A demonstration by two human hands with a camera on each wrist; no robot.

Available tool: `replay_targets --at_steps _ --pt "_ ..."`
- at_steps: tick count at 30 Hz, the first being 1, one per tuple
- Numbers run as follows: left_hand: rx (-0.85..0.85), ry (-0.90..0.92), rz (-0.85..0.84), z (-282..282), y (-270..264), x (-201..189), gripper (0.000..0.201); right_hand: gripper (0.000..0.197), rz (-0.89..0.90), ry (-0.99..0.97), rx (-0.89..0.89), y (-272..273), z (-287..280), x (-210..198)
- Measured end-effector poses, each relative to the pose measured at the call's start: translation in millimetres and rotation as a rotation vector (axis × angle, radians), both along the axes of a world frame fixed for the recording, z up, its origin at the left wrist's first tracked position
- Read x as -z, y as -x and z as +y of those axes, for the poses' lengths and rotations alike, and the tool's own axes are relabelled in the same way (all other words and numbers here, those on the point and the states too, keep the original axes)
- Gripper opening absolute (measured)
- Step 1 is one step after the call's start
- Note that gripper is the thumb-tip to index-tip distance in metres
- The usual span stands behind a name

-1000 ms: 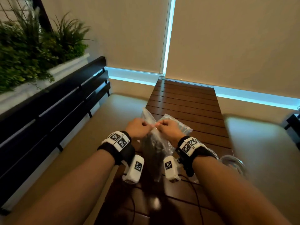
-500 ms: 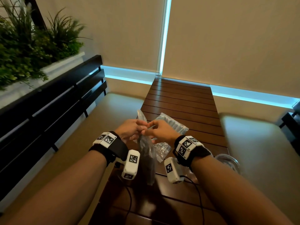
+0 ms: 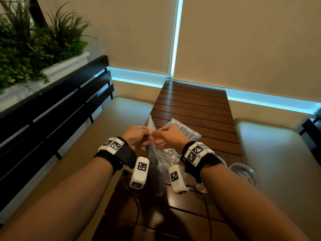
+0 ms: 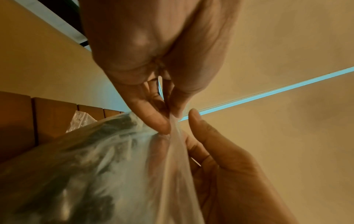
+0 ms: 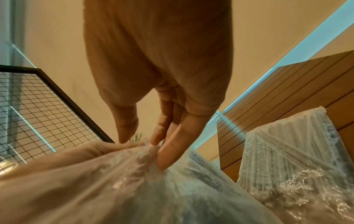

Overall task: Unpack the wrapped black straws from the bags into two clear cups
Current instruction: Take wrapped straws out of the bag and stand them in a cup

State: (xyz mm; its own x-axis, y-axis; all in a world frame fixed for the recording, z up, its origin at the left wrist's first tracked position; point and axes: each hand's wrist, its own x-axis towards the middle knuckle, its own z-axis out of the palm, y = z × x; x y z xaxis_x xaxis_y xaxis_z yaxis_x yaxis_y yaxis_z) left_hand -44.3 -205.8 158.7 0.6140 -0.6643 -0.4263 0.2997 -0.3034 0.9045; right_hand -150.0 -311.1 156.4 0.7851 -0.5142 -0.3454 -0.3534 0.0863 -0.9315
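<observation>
A clear plastic bag of black straws [image 3: 157, 173] stands upright over the near part of the wooden slat table [image 3: 191, 105]. My left hand [image 3: 147, 134] pinches the bag's top edge between thumb and finger, which shows close up in the left wrist view [image 4: 168, 124]. My right hand [image 3: 156, 134] grips the same top edge from the other side, its fingers [image 5: 168, 151] pressed into the film. A second bag of wrapped straws [image 3: 185, 132] lies flat on the table just behind. A clear cup [image 3: 243, 169] stands at the right, partly hidden by my right forearm.
Beige cushioned seats flank the table on both sides. A black slatted bench back [image 3: 52, 108] and a planter with green plants [image 3: 34, 42] run along the left. Black cables [image 3: 137, 207] trail over the near table end. Blinds close off the far side.
Both hands have stayed together at the top of the bag, drifting slightly left. The bag has turned from broadside to nearly edge-on and hangs straighter.
</observation>
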Motion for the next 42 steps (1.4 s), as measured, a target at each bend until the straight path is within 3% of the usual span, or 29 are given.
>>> replay_targets --at_steps 4,9,14,17,22,26,28,30,33,35,37,42 --pt "0.055 -0.025 -0.043 1.4 0.9 -8.6 0.018 0.033 0.042 0.085 0.010 -0.5 -1.3 -0.1" --pt "0.139 -0.147 -0.028 1.9 -6.3 -22.2 0.018 0.016 0.135 0.150 -0.080 -0.1 -1.4 -11.1" --pt "0.151 -0.164 -0.051 -2.6 -3.5 -21.9 0.009 0.018 0.274 0.282 -0.135 -3.9 2.9 -14.8" --pt "0.131 -0.169 -0.134 -5.8 -2.6 -18.8 0.009 0.023 0.250 0.296 -0.090 -3.2 6.3 -11.5" --pt "0.123 -0.260 -0.509 -4.9 -15.6 -15.7 0.003 0.033 0.279 0.642 -0.013 -1.4 0.0 -2.5" --pt "0.028 -0.414 -0.926 8.0 -18.5 -20.3 0.018 0.033 0.262 0.669 0.133 16.3 -18.1 -2.6" --pt "0.105 -0.416 -1.038 8.4 -5.6 -15.9 0.027 0.032 0.236 0.694 0.127 17.5 -19.4 -4.6" --pt "0.288 -0.421 -1.123 1.7 9.2 -3.8 0.026 0.032 0.237 0.722 0.080 13.0 -12.9 -7.7" --pt "0.346 -0.411 -1.071 -4.2 13.0 1.7 0.016 0.035 0.224 0.773 0.012 7.9 -6.7 -8.1" --pt "0.281 -0.385 -0.867 -5.2 6.7 -0.5 0.025 0.035 0.199 0.790 -0.037 7.8 -4.0 -8.3" --pt "0.272 -0.409 -0.798 -6.4 2.7 1.2 0.032 0.035 0.187 0.790 -0.098 8.9 1.0 -9.4" --pt "0.309 -0.563 -1.115 13.8 -14.6 0.9 0.043 0.032 0.373 1.011 -0.058 22.9 -23.2 -10.0"
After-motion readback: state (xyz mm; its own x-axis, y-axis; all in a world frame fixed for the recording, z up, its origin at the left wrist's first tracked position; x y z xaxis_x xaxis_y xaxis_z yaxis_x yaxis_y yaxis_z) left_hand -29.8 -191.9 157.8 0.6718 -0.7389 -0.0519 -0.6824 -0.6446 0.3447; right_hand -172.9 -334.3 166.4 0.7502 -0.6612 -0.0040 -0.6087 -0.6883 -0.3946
